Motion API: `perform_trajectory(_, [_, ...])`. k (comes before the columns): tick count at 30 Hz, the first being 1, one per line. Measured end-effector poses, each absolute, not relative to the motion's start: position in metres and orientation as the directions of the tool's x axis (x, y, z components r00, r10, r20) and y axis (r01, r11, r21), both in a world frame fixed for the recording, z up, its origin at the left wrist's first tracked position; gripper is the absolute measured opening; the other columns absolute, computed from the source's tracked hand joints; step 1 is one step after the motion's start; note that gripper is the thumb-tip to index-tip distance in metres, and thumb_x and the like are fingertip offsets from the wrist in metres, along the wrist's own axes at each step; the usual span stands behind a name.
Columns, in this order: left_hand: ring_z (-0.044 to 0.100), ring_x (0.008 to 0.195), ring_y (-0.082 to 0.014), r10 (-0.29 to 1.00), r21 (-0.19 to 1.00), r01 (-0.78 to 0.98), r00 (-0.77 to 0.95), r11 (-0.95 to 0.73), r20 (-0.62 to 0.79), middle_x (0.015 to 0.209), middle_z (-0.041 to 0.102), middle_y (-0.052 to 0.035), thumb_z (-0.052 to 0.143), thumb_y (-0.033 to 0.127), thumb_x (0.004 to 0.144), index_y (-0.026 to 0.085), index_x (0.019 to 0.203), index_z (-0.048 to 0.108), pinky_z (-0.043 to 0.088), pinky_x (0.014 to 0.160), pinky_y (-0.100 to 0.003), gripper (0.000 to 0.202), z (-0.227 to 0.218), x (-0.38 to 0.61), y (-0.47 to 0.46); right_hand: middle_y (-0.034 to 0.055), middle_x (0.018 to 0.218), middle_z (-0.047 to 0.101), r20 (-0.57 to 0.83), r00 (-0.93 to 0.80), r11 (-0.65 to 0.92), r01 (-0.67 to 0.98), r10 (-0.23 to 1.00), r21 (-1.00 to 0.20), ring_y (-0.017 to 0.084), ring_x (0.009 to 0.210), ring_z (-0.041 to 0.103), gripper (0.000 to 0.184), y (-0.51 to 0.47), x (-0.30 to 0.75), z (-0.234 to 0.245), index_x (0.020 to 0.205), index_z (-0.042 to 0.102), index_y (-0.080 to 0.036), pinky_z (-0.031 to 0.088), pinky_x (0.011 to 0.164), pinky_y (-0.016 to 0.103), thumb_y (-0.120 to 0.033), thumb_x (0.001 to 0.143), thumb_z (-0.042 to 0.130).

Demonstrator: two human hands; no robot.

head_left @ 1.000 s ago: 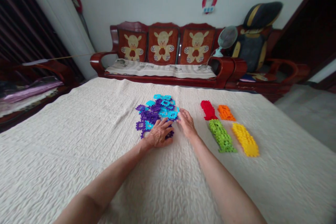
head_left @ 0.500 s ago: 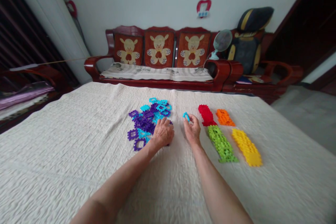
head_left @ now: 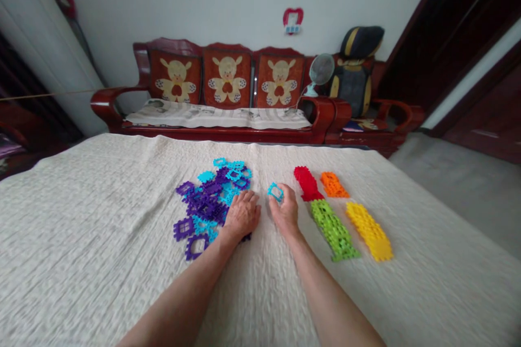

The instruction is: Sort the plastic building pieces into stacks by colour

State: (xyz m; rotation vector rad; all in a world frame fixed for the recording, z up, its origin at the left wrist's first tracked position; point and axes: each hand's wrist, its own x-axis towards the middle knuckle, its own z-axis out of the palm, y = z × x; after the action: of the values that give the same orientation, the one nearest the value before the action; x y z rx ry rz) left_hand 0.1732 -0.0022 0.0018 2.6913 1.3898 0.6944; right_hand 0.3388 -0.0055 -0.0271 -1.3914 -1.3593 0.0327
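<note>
A heap of purple and light-blue notched plastic building pieces (head_left: 209,200) lies on the cloth left of centre. My left hand (head_left: 243,214) rests palm down on the heap's right edge, its fingers stretched forward and lying over the pieces. A purple bit shows under its wrist side; what its palm covers is hidden. Just right of the heap, my right hand (head_left: 285,209) pinches a light-blue square frame piece (head_left: 275,191) between thumb and fingers, held up off the cloth.
Sorted rows of the same kind of pieces lie to the right: red (head_left: 308,183), orange (head_left: 334,185), green (head_left: 334,230) and yellow (head_left: 369,231). A cream quilted cloth (head_left: 101,260) covers the table. Behind stand a wooden sofa (head_left: 220,133) and a small fan (head_left: 321,70).
The view has turned slightly right, so everything sits further left. In my right hand the light-blue frame has turned its open face toward me. My left hand stays at the heap's right edge.
</note>
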Motion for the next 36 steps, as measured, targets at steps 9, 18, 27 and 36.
perform_trajectory(9, [0.051,0.126,-0.0306,0.795,0.301,0.747,0.481,-0.593,0.37,0.127,0.063,-0.0106,0.046,0.027,0.095,0.022,0.112,0.063,0.042,0.105,-0.049,0.024,-0.006,0.175,0.002,0.0162,0.112,0.058,0.551,0.222,0.073,0.884,0.804,-0.462,0.033,0.11,0.051,0.04,0.014,0.349,-0.019,0.115,0.059,-0.016,0.045,0.097,0.049,-0.031,0.077,0.063])
perform_trajectory(18, [0.05,0.128,-0.0288,0.819,0.288,0.773,0.485,-0.565,0.307,0.128,0.062,-0.0108,0.046,0.023,0.095,0.02,0.111,0.063,0.041,0.107,-0.046,0.024,0.009,0.176,-0.004,0.0123,0.1,0.062,0.523,0.224,0.003,0.917,0.823,-0.399,0.026,0.1,0.053,0.025,0.049,0.353,-0.007,0.101,0.065,-0.016,0.042,0.093,0.038,-0.018,0.076,0.06])
perform_trajectory(27, [0.053,0.125,-0.029,0.811,0.288,0.769,0.474,-0.571,0.343,0.126,0.064,-0.0098,0.049,0.023,0.094,0.021,0.108,0.065,0.044,0.105,-0.046,0.022,0.006,0.176,-0.003,0.0129,0.104,0.06,0.611,0.217,0.102,0.891,0.761,-0.442,0.026,0.106,0.051,0.02,0.063,0.363,-0.028,0.095,0.066,-0.015,0.039,0.099,0.037,-0.024,0.078,0.059])
perform_trajectory(36, [0.068,0.097,-0.0191,0.749,0.469,0.597,0.4,-0.65,0.529,0.1,0.073,-0.009,0.041,0.017,0.094,0.021,0.1,0.069,0.055,0.091,-0.033,0.029,0.013,0.169,0.013,0.0125,0.099,0.064,0.678,0.213,0.191,0.862,0.703,-0.469,0.026,0.101,0.053,0.02,0.063,0.361,-0.022,0.093,0.066,-0.016,0.042,0.096,0.04,-0.024,0.079,0.055])
